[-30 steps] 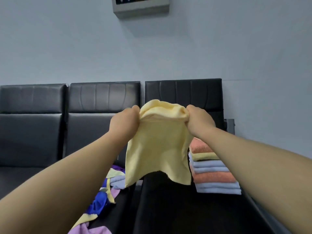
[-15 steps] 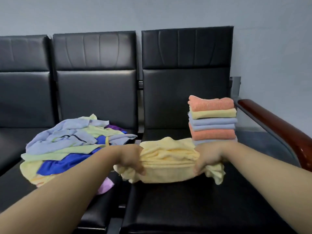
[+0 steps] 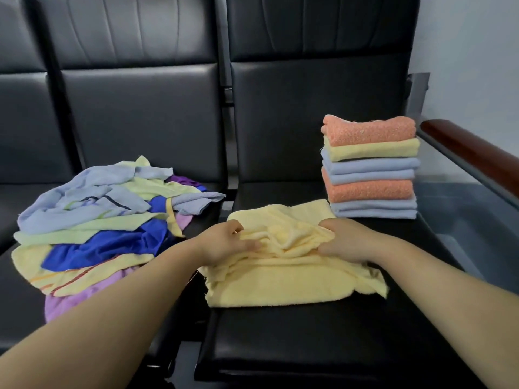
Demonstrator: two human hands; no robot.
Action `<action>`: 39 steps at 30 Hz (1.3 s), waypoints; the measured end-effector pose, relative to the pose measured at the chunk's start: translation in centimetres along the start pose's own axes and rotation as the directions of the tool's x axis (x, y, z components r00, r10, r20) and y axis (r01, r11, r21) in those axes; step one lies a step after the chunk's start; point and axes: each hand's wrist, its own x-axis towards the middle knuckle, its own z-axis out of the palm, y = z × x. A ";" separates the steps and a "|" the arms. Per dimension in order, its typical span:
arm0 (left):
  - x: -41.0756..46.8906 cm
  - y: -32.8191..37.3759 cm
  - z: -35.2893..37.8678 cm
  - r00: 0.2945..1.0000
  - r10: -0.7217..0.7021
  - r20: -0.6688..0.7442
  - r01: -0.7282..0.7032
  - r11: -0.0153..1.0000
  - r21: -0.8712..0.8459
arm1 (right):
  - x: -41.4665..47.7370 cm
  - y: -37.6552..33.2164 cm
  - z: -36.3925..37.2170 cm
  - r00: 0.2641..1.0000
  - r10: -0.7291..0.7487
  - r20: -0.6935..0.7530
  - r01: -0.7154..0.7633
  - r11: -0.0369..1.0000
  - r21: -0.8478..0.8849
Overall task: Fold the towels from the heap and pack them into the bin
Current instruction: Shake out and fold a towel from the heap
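So way off to the left of the left hand there's the heap (image 3: 104,220), a messy pile of loose towels in pale blue, light green, yellow, royal blue and purple, dumped on the next seat over (image 3: 16,310). It isn't touching either hand. The left hand (image 3: 224,242) is down on the left end of the yellow towel (image 3: 280,284), thumb on top and fingers (image 3: 252,244) pointing toward the other hand, with a ridge of bunched fabric caught between them, so it's got a pinch on the cloth. The towel itself lies crumpled on the black seat (image 3: 309,346) right between the two hands; the near part is sort of flat and the middle is all scrunched up. The right hand (image 3: 345,242) mirrors that on the right end, fingers curled into the wrinkled bit and gripping it, with a loose corner of the towel sticking out just below its wrist. Past the right hand and a touch further right sits the stack of folded towels (image 3: 370,169), close to the yellow towel's far edge: orange on top, then yellow, blues, another orange, blues at the bottom, all neat. Further right still is a brown armrest (image 3: 471,153).
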 end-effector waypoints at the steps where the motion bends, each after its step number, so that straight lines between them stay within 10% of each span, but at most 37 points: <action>1: 0.2 0.2 0.0 1.000 -0.025 -0.013 0.025 0.998 -0.050 | 0.2 0.0 0.1 1.000 0.000 -0.008 0.001 1.000 0.010; 13: -1.8 0.3 0.0 0.931 -0.123 0.343 0.061 0.981 0.184 | -3.3 1.8 0.0 0.852 0.073 0.518 -0.245 0.931 0.270; 19: -1.6 0.2 -0.2 0.963 -0.138 0.230 0.111 0.986 0.124 | -2.4 1.8 0.6 0.919 0.328 0.220 -0.393 0.813 0.429; 25: -1.5 -0.1 0.1 0.959 -0.105 0.265 0.085 0.993 0.087 | -2.4 1.3 1.0 0.983 0.136 -0.126 -0.107 0.972 0.211; 39: 0.5 -0.5 -0.5 0.995 -0.053 0.083 0.059 0.996 -0.070 | 0.3 1.8 1.5 0.963 0.105 -0.248 -0.066 0.985 0.159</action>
